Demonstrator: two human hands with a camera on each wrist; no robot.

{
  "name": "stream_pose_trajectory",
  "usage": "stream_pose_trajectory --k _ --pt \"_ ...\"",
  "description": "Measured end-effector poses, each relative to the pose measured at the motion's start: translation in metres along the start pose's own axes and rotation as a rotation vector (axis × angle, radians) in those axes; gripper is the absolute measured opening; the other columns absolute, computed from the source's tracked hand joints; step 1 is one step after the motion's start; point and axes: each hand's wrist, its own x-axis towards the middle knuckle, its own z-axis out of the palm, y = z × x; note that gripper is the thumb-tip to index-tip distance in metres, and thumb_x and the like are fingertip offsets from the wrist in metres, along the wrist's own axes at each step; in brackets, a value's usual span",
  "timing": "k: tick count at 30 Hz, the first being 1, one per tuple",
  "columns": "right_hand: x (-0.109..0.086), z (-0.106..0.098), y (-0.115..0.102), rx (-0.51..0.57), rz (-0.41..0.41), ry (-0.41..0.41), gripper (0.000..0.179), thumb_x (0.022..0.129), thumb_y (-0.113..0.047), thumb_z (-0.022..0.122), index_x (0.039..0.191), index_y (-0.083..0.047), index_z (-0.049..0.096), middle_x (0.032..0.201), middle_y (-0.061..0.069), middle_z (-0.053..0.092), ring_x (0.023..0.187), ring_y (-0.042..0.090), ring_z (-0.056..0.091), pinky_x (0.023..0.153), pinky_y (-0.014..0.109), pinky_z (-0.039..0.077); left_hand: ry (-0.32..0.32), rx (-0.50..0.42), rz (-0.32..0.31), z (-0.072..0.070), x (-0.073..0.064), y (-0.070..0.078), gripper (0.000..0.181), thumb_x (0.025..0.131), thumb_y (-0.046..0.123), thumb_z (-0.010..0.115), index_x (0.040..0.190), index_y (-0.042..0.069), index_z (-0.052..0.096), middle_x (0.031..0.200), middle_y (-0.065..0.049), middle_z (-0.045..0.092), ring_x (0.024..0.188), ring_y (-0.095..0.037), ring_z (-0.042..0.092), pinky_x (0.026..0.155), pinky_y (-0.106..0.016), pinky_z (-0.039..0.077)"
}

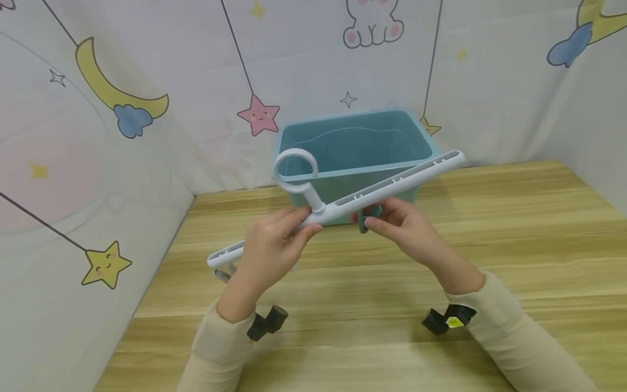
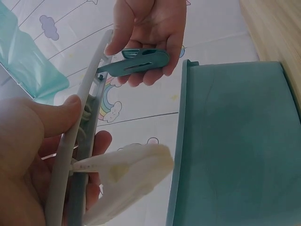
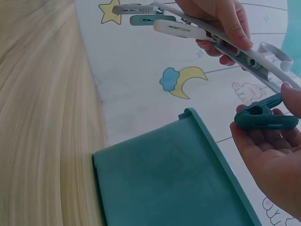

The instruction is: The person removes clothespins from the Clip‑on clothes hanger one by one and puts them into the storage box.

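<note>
My left hand (image 1: 274, 245) grips a white plastic clip hanger (image 1: 406, 182) beside the base of its round hook (image 1: 277, 174). The bar is tilted, its right end higher. In my right hand (image 1: 411, 231), thumb and fingers pinch a teal clothes peg (image 3: 265, 122) just under the bar. The peg's narrow end meets the bar in the left wrist view; whether it is fastened there I cannot tell. Below the hanger's left part hang a white peg (image 3: 181, 29), another teal peg (image 3: 149, 20) and a grey peg (image 3: 133, 9).
Behind the hanger, a teal plastic bin (image 1: 355, 175) stands on the wood-grain table (image 1: 514, 245) near the back. A white cloth backdrop (image 1: 196, 65) with printed moons and stars rises behind and at the sides. Small black cameras (image 1: 268, 322) are strapped to both wrists.
</note>
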Motion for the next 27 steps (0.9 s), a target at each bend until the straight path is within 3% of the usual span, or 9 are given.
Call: stream_pose_trajectory --k 5,13,23,27 --pt "0.001 0.000 0.005 0.045 -0.022 -0.019 0.019 0.095 -0.010 0.061 0.113 -0.011 0.061 0.097 0.003 0.066 0.090 0.019 0.062 0.080 0.028 0.051 -0.015 0.009 -0.005 0.001 0.001 0.002 0.025 0.080 0.014 0.079 0.098 -0.001 0.071 0.077 -0.006 0.068 0.058 -0.011 0.053 0.049 -0.023 0.042" --pt "0.001 -0.001 0.011 0.050 -0.035 -0.024 0.010 0.096 -0.013 0.060 0.103 -0.007 0.062 0.093 -0.002 0.066 0.087 0.013 0.064 0.076 0.025 0.050 -0.040 0.026 -0.012 0.003 0.000 0.003 0.025 0.080 0.015 0.079 0.098 0.000 0.071 0.073 -0.004 0.065 0.058 -0.011 0.051 0.049 -0.022 0.040" --pt "-0.001 -0.004 0.009 0.085 -0.050 -0.038 0.014 0.097 -0.010 0.057 0.110 -0.011 0.062 0.098 -0.004 0.067 0.091 0.011 0.068 0.081 0.025 0.053 -0.063 0.055 -0.002 0.005 -0.001 0.003 0.023 0.080 0.016 0.078 0.097 0.002 0.071 0.074 -0.003 0.066 0.058 -0.010 0.053 0.048 -0.023 0.041" --pt "-0.001 -0.004 0.006 0.075 -0.047 -0.030 0.014 0.097 -0.011 0.057 0.109 -0.005 0.061 0.096 -0.004 0.067 0.089 0.011 0.068 0.080 0.025 0.053 -0.067 0.055 0.002 0.005 -0.001 0.003 0.022 0.080 0.016 0.077 0.097 0.003 0.071 0.072 -0.002 0.065 0.058 -0.010 0.052 0.048 -0.022 0.040"
